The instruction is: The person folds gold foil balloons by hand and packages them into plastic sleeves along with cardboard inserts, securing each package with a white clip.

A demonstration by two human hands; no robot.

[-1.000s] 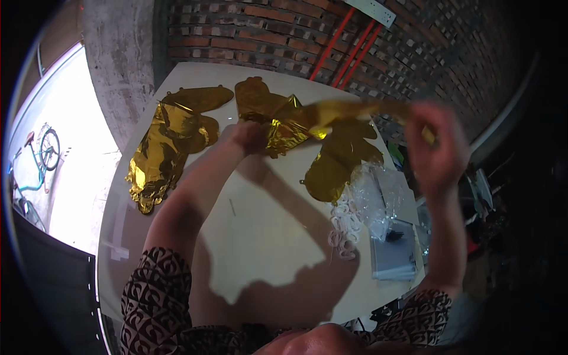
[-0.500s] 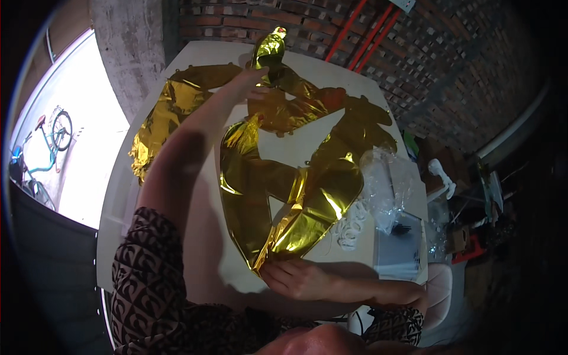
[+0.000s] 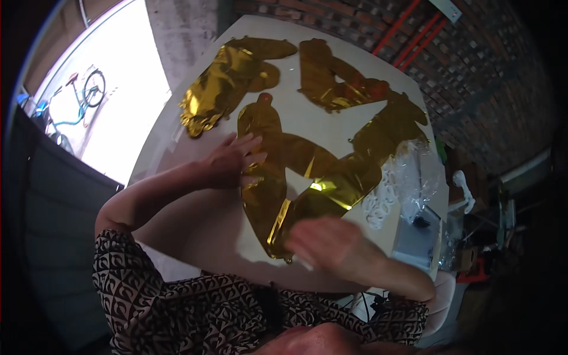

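Observation:
A flat, uninflated gold foil balloon [image 3: 260, 177] with a triangular gap in it lies on the pale table [image 3: 195, 236] in front of me. My left hand [image 3: 234, 163] rests on its left strip, open, fingers spread over the foil. My right hand [image 3: 328, 242] hovers at or just above the balloon's near end. It is blurred; its fingers look stretched out and I see nothing held in them. More gold foil [image 3: 390, 124] stretches to the far right; whether it is a separate piece I cannot tell.
Other flat gold foil balloons lie at the far left [image 3: 228, 74] and at the back [image 3: 331, 77]. Along the right edge are clear plastic wrapping [image 3: 417, 174], a coil of white ribbon [image 3: 378, 204] and a clear flat packet [image 3: 416, 242]. A brick wall [image 3: 378, 26] stands behind.
My left hand has come back from the far foil onto the near balloon. My right hand has let go of its near tip. The raised foil end now lies flat, and the view has shifted.

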